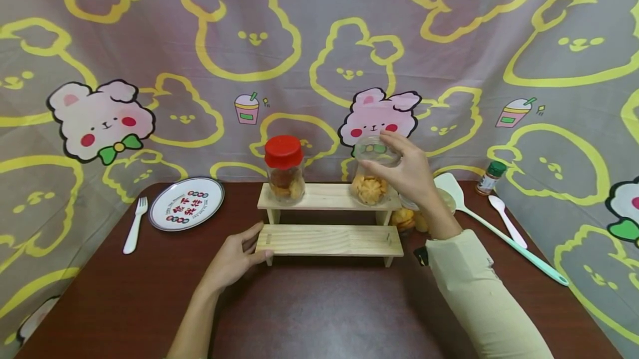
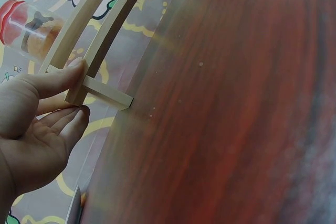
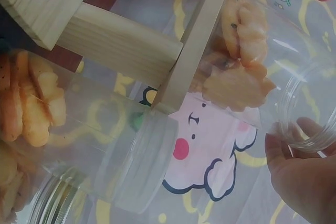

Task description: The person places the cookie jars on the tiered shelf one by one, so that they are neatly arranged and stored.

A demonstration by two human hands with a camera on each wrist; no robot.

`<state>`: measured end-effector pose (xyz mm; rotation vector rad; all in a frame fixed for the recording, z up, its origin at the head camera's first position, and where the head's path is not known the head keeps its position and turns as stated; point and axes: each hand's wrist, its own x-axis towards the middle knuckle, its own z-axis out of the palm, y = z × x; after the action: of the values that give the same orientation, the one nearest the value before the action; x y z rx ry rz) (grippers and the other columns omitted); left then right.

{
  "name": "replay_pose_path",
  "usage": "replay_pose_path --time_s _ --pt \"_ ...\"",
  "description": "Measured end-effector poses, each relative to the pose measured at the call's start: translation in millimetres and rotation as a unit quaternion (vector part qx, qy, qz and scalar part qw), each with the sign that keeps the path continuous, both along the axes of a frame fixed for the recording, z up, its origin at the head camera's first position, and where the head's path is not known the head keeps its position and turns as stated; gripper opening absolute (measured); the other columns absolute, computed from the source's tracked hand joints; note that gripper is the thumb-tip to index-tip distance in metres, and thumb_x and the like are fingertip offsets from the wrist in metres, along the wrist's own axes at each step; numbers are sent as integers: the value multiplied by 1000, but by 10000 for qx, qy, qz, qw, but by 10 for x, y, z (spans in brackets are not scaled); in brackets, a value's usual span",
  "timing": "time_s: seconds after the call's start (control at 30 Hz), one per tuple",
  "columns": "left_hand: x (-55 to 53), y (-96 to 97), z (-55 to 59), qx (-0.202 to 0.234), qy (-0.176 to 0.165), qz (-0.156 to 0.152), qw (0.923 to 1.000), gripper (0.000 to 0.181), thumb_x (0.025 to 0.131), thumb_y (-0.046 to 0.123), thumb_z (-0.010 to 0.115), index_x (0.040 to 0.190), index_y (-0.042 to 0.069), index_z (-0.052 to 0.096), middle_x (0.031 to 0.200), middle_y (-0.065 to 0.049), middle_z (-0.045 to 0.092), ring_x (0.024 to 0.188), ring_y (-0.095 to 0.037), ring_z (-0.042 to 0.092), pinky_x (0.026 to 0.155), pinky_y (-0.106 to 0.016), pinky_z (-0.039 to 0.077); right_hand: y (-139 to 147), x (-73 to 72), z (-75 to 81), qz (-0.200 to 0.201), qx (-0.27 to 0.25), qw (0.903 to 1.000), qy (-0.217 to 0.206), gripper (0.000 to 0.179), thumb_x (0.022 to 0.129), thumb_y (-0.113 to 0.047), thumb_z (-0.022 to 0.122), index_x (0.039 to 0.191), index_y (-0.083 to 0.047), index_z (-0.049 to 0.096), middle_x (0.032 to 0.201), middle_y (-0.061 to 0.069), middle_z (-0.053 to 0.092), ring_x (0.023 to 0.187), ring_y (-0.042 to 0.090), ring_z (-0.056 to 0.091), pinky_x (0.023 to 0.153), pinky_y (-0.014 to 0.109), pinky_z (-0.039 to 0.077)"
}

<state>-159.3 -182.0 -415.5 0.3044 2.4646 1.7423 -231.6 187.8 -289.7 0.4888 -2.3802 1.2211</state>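
A two-tier wooden rack (image 1: 329,239) stands mid-table. My left hand (image 1: 234,256) grips the left end of its lower board, thumb on top and fingers underneath. On the upper board's right end stands a clear jar (image 3: 273,72) of ridged golden cookies (image 1: 370,188). My right hand (image 1: 406,167) holds this jar by its rim, thumb and fingers curled about the neck. A red-lidded jar (image 1: 284,170) with brown and golden contents sits at the upper board's left end. Beside the rack's right end, another clear jar (image 3: 100,129) holds cookies, partly hidden by my right arm in the head view.
A white plate (image 1: 187,203) and a white fork (image 1: 135,226) lie at the left. On the right are a pale green spatula (image 1: 504,239), a white spoon (image 1: 508,223) and a green-capped seasoning bottle (image 1: 491,178). A patterned curtain (image 1: 299,4) hangs behind the table.
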Motion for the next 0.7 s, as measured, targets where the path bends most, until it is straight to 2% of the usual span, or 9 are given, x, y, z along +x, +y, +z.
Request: replay_pose_path --time_s 0.5,0.7 --pt "-5 2 -18 71 38 -28 10000 75 88 0 77 148 -16 35 155 -30 34 139 -35 39 108 -38 41 -21 31 33 -39 195 9996 -211 77 85 -39 83 147 -5 53 154 7 48 126 30 52 101 50 48" --pt "-5 5 -13 69 27 -25 10000 75 89 0 76 149 -16 35 155 -30 33 140 -35 38 108 -38 41 -6 47 28 -20 216 9994 -264 77 86 -40 82 148 -5 53 155 6 45 128 31 50 104 52 46"
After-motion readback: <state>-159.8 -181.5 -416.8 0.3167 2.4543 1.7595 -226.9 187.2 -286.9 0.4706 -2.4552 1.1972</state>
